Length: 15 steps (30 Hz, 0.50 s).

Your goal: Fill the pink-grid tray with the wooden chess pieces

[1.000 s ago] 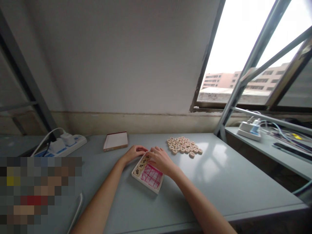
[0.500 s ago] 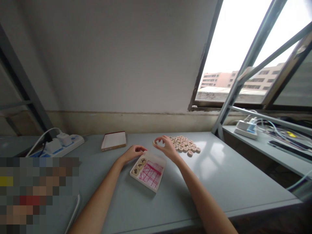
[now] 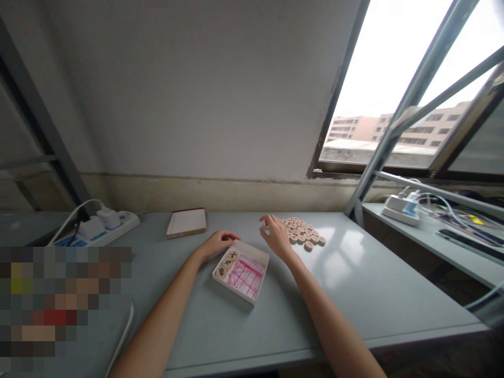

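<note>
A shallow white box (image 3: 255, 300) lies at an angle on the desk, with pink-red lines on its inner floor. Several round Chinese chess pieces (image 3: 228, 262) with black characters form a row along its left side. My left hand (image 3: 218, 244) is at the box's far left corner, its curled fingers and thumb holding the rim. My right hand (image 3: 276, 236) is raised beyond the box's far right corner, fingers bent around a pale chess piece that is mostly hidden. Just right of it, loose chess pieces (image 3: 303, 232) lie in a pile, face up.
An open box lid (image 3: 186, 222) rests at the back left near the wall. Power strips with plugs stand at the left (image 3: 125, 221) and on the right-hand desk (image 3: 401, 214). A white cable (image 3: 122, 336) runs along the left. Metal frame posts rise on both sides.
My right hand has moved a little right toward the pile and turned, so the piece at its fingertips shows less. My left hand stays at the box corner. The view has shifted slightly.
</note>
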Motion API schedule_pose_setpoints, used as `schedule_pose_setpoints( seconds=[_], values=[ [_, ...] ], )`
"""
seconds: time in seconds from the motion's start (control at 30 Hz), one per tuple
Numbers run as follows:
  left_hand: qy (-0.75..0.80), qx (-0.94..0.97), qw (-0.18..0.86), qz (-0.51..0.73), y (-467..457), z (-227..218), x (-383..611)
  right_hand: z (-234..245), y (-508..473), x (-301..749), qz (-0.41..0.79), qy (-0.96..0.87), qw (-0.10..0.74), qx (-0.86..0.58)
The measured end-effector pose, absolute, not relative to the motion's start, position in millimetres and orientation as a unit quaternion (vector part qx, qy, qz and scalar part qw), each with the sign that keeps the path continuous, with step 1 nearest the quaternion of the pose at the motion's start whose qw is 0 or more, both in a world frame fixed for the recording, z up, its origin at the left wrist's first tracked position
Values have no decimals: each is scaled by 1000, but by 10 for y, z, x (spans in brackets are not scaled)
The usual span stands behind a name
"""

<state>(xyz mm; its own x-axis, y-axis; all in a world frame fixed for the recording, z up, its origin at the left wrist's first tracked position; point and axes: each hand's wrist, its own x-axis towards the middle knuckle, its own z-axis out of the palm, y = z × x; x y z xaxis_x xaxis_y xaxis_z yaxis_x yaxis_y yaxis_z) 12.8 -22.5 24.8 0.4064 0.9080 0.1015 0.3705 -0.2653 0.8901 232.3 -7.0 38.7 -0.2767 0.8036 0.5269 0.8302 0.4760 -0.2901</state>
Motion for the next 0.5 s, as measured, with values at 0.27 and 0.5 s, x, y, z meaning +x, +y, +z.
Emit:
schedule_pose_setpoints(
  seconds=[0.27, 0.5],
  values=[
    [437, 746, 382, 327, -152, 158, 97, 410, -533, 1861, 76, -932, 177, -306],
    [438, 748, 379, 326, -157, 170, 108, 426, -458, 1870, 62, -919, 196, -337]
  ],
)
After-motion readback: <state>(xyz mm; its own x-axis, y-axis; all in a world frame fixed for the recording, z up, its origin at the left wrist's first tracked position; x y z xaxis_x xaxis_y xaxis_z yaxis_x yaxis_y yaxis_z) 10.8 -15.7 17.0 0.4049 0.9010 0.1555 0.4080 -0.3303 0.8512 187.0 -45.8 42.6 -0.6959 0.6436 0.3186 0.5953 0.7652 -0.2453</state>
